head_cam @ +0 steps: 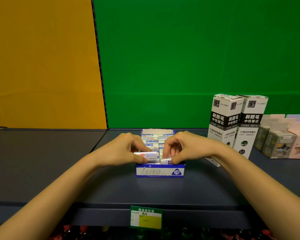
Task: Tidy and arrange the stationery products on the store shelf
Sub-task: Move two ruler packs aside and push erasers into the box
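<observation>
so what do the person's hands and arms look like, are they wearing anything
The left hand and right hand are bare: no gloves, rings or watch show. The left forearm and right forearm are bare too, right down to the frame's lower edge. No sleeve, cuff or bracelet is in view.

An open blue-and-white display box (160,171) marked 2B stands mid-shelf, its length running toward the back. Rows of white erasers (150,142) in blue-printed sleeves fill it. The front-left eraser (148,155) lies raised above the rim, gripped by the left hand (126,149) - the front-right eraser (165,161) is tilted, pinched by the right hand (182,148). To the right, two tall black-and-white refill boxes (225,122) stand upright, touching. Beyond them sits a cluster of small grey and pink boxes (280,144).
</observation>
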Tool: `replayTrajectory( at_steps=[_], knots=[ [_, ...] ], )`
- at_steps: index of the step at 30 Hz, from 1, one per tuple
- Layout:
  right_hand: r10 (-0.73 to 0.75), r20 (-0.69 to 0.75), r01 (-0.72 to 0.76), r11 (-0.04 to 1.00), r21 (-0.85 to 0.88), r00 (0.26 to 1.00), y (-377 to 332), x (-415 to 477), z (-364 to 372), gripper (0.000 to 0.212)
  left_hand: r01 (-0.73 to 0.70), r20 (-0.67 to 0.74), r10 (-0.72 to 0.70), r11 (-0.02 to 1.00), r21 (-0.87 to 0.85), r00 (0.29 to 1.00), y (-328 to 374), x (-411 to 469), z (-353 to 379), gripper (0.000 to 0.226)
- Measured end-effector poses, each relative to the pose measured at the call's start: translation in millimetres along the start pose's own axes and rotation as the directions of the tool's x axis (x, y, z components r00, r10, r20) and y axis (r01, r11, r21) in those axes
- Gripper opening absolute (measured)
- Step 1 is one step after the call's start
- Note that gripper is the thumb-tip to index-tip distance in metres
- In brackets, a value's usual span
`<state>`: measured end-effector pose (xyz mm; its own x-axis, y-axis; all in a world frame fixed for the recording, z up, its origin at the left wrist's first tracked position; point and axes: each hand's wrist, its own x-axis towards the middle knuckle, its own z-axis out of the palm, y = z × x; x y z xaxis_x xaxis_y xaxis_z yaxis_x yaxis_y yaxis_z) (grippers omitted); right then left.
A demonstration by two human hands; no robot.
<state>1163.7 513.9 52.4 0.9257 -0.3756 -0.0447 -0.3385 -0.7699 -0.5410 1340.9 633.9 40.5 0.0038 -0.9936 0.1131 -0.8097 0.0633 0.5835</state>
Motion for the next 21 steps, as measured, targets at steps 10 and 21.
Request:
replayTrajectory(
  at_steps=[10,21],
  knots=[
    [-0.031,-0.067,0.032,0.999,0.015,0.997,9,-10,2,0.019,-0.056,0.050,0.047,0.976,0.212,0.998,8,7,-3,0.028],
    [-0.009,-0.175,0.016,0.999,0.040,0.985,14,-13,12,0.016,-0.077,-0.003,0.081,0.961,0.264,0.997,7,10,2,0.017]
  ],
)
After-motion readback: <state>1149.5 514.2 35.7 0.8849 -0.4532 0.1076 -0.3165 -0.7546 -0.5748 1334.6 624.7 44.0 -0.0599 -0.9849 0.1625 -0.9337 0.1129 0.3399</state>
